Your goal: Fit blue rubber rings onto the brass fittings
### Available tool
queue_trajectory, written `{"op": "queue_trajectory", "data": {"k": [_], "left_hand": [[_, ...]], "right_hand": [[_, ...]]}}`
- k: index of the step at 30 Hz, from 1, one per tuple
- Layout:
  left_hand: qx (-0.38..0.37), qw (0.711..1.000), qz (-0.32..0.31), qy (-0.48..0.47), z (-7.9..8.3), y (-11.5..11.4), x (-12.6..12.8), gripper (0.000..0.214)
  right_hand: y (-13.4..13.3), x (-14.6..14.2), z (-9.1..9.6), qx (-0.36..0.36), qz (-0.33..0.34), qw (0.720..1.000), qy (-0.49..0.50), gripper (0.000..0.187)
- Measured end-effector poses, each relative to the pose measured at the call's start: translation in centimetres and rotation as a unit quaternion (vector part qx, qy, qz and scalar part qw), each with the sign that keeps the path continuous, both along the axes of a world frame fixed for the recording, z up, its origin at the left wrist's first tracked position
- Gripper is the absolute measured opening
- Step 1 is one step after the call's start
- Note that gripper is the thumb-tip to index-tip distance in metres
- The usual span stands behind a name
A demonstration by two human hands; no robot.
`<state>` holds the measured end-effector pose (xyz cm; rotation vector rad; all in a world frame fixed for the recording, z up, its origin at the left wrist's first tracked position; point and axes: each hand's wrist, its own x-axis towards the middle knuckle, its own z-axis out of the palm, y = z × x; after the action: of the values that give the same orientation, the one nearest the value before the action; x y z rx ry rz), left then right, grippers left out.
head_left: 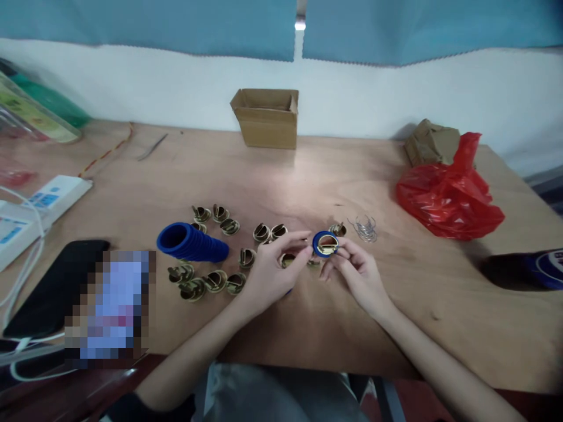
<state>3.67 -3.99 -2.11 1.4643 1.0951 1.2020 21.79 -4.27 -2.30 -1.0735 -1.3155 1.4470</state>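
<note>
Over table centre: both hands raised just above the wooden table, fingertips meeting on one small part.
Held part: blue ring with brass insert, pinched between the two hands, clear of the table surface, tilted toward the camera.
Right hand: closed on the ring's right and lower edge with thumb and fingers.
Left hand: thumb and forefinger stretched to the ring's left edge, touching it; other fingers curled, possibly over something blue beneath the palm, cannot tell what.
Brass pieces: scattered loose on the table left of and under the hands, roughly two clusters; one more just behind the held ring.
Blue ring stack: lying on its side among the brass pieces, left of the left hand.
Wire clips: small silvery heap, just right of and behind the right hand.
Cardboard box: open, at the far edge by the wall.
Red plastic bag: far right, crumpled, brown paper behind it.
Phone: dark, near left edge, screen area blurred.
Power strip: white, far left, with white cable.
</note>
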Motion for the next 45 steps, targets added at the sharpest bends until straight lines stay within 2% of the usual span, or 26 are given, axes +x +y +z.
{"op": "queue_trajectory", "data": {"k": [5, 13, 22, 31, 38, 41, 45], "left_hand": [[-0.035, 0.997, -0.010, -0.061, -0.5, 0.1, 0.2, 0.019], [-0.039, 0.999, 0.007, -0.037, -0.2, 0.2, -0.1, 0.015], [0.003, 1.000, 0.006, 0.003, -0.6, 0.1, 0.0, 0.011], [0.058, 0.997, -0.050, 0.027, -0.8, 0.1, -0.2, 0.017], [0.072, 0.997, -0.003, 0.019, -0.9, 0.1, -0.1, 0.013], [0.059, 0.998, -0.006, 0.003, -1.0, 0.0, 0.0, 0.012], [0.076, 0.997, -0.012, 0.023, -1.2, -0.2, 0.1, 0.009]], "right_hand": [[-0.2, 0.1, -0.4, -0.002, 0.030, 0.999, 0.010, 0.020], [-0.3, 0.1, 0.0, -0.006, 0.060, 0.998, 0.029, 0.019], [-0.4, 0.4, -0.3, 0.051, 0.019, 0.997, -0.052, 0.019], [-0.5, 0.2, -0.5, 0.087, 0.000, 0.993, -0.078, 0.017], [-0.7, -0.2, -0.5, 0.077, -0.008, 0.996, -0.042, 0.028], [-0.7, -0.3, -0.6, 0.073, -0.003, 0.997, -0.038, 0.033], [-0.8, -0.2, -0.7, 0.085, -0.009, 0.995, -0.051, 0.029]]}}
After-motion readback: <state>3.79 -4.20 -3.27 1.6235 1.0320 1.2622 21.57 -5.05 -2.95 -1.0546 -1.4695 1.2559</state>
